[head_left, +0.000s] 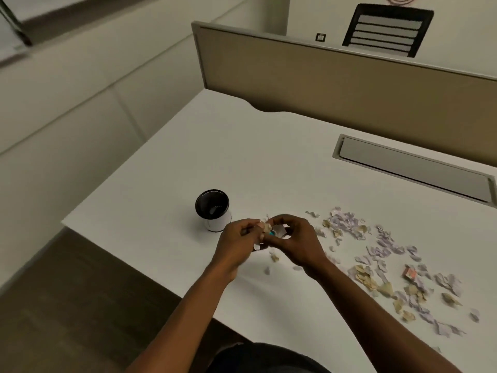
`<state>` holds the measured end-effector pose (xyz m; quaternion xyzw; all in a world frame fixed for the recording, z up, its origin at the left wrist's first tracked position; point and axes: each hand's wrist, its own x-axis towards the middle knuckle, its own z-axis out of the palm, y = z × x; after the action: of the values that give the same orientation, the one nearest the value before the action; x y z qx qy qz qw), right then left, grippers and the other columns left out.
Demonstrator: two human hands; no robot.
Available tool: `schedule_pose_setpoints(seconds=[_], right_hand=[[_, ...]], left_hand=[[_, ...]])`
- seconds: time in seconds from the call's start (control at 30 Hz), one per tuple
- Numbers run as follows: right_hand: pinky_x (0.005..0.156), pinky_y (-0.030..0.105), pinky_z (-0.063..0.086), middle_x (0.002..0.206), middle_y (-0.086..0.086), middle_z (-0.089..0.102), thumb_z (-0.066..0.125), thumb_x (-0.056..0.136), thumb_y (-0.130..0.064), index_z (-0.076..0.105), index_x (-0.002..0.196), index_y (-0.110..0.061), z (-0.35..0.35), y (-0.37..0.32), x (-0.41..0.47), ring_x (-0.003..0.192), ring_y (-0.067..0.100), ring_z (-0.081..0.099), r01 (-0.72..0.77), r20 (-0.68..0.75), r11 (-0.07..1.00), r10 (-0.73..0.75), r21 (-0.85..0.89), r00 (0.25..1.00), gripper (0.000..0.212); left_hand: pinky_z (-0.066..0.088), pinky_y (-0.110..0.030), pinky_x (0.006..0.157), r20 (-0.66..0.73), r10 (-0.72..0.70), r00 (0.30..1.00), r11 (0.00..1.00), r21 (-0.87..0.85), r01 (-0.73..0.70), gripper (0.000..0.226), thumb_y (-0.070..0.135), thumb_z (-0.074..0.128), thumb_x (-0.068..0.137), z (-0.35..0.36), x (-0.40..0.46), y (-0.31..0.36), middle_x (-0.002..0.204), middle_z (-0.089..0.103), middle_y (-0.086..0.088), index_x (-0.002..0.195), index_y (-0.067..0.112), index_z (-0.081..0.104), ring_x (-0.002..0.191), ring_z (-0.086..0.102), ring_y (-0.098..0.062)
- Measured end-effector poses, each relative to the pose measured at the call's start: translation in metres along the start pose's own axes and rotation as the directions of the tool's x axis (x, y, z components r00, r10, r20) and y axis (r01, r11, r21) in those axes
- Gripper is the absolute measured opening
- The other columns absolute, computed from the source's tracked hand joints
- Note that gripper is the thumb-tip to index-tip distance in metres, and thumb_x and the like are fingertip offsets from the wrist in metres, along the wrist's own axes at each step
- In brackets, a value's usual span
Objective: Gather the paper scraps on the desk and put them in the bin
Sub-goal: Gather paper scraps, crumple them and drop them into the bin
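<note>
Torn paper scraps, white, lilac and tan, lie scattered over the right part of the white desk. A small round bin with a black inside and white wall stands upright left of my hands. My left hand and my right hand meet just right of the bin, both closed around a small bunch of scraps held above the desk. A few loose scraps lie under my hands.
A beige partition panel runs along the back of the desk. A grey cable tray lid is set into the desk at the right. A black chair back shows behind the partition. The desk's left edge drops to the floor.
</note>
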<state>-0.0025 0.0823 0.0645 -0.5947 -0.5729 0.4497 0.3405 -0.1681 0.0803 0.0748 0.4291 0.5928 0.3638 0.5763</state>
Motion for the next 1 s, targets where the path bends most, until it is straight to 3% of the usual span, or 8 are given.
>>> schedule_pose_setpoints(seconds=[0.1, 0.3, 0.47, 0.67, 0.77, 0.87, 1.0], right_hand=[[0.063, 0.02, 0.056, 0.09, -0.007, 0.075, 0.09, 0.069, -0.038, 0.074, 0.091, -0.027, 0.028, -0.037, 0.037, 0.075, 0.012, 0.071, 0.067, 0.05, 0.997, -0.065, -0.038, 0.997, 0.029], [0.069, 0.024, 0.05, 0.098, -0.004, 0.074, 0.087, 0.07, -0.035, 0.075, 0.098, -0.02, 0.073, -0.072, 0.09, 0.085, 0.015, 0.067, 0.151, 0.168, 0.962, -0.113, -0.228, 0.979, 0.034], [0.068, 0.022, 0.041, 0.103, 0.003, 0.073, 0.084, 0.075, -0.034, 0.074, 0.102, -0.017, 0.092, -0.079, 0.112, 0.092, 0.019, 0.064, 0.258, 0.276, 0.857, -0.143, -0.447, 0.95, 0.033], [0.078, 0.031, 0.054, 0.106, 0.002, 0.073, 0.081, 0.074, -0.024, 0.071, 0.11, -0.017, 0.1, -0.086, 0.116, 0.098, 0.021, 0.067, 0.301, 0.342, 0.817, -0.137, -0.491, 0.93, 0.038], [0.074, 0.026, 0.049, 0.106, 0.002, 0.073, 0.073, 0.076, -0.017, 0.069, 0.11, -0.015, 0.1, -0.09, 0.114, 0.096, 0.02, 0.067, 0.292, 0.342, 0.837, -0.136, -0.462, 0.93, 0.034], [0.071, 0.024, 0.043, 0.108, 0.005, 0.072, 0.065, 0.077, -0.007, 0.067, 0.112, -0.012, 0.098, -0.092, 0.111, 0.098, 0.023, 0.065, 0.262, 0.322, 0.869, -0.128, -0.42, 0.938, 0.035], [0.062, 0.024, 0.043, 0.106, 0.011, 0.071, 0.056, 0.078, 0.004, 0.066, 0.111, -0.011, 0.092, -0.091, 0.109, 0.092, 0.025, 0.062, 0.254, 0.294, 0.89, -0.145, -0.378, 0.945, 0.038]], left_hand=[[0.062, -0.031, 0.078, -0.103, 0.06, 0.993, 0.998, 0.015, -0.058, 0.017, 0.018, 0.06, 0.097, -0.041, 0.014, 0.019, 0.101, 0.075, -0.004, 0.108, 0.015, 0.072, 0.086, 0.074, -0.012], [0.049, -0.016, 0.069, -0.254, 0.083, 0.964, 0.972, 0.233, -0.023, 0.016, 0.024, 0.064, 0.094, -0.097, 0.045, 0.029, 0.098, 0.074, 0.007, 0.107, 0.024, 0.073, 0.09, 0.069, -0.006], [0.046, -0.019, 0.065, -0.278, 0.076, 0.958, 0.918, 0.393, 0.041, 0.019, 0.021, 0.063, 0.093, -0.105, 0.06, 0.028, 0.102, 0.071, 0.003, 0.109, 0.019, 0.073, 0.092, 0.065, -0.016], [0.053, -0.032, 0.075, -0.244, 0.097, 0.965, 0.871, 0.49, 0.036, 0.019, 0.016, 0.058, 0.093, -0.105, 0.066, 0.032, 0.097, 0.07, 0.002, 0.104, 0.017, 0.073, 0.09, 0.066, -0.02], [0.057, -0.04, 0.077, -0.245, 0.092, 0.965, 0.877, 0.479, 0.038, 0.021, 0.017, 0.054, 0.091, -0.106, 0.067, 0.032, 0.091, 0.074, -0.004, 0.096, 0.016, 0.075, 0.087, 0.069, -0.024], [0.06, -0.04, 0.081, -0.264, 0.089, 0.96, 0.906, 0.422, 0.032, 0.03, 0.013, 0.049, 0.091, -0.108, 0.069, 0.031, 0.092, 0.074, 0.001, 0.1, 0.024, 0.076, 0.086, 0.07, -0.018], [0.058, -0.04, 0.09, -0.311, 0.08, 0.947, 0.941, 0.338, 0.031, 0.032, 0.012, 0.049, 0.092, -0.111, 0.069, 0.027, 0.108, 0.073, 0.002, 0.108, 0.025, 0.073, 0.097, 0.069, -0.019]])
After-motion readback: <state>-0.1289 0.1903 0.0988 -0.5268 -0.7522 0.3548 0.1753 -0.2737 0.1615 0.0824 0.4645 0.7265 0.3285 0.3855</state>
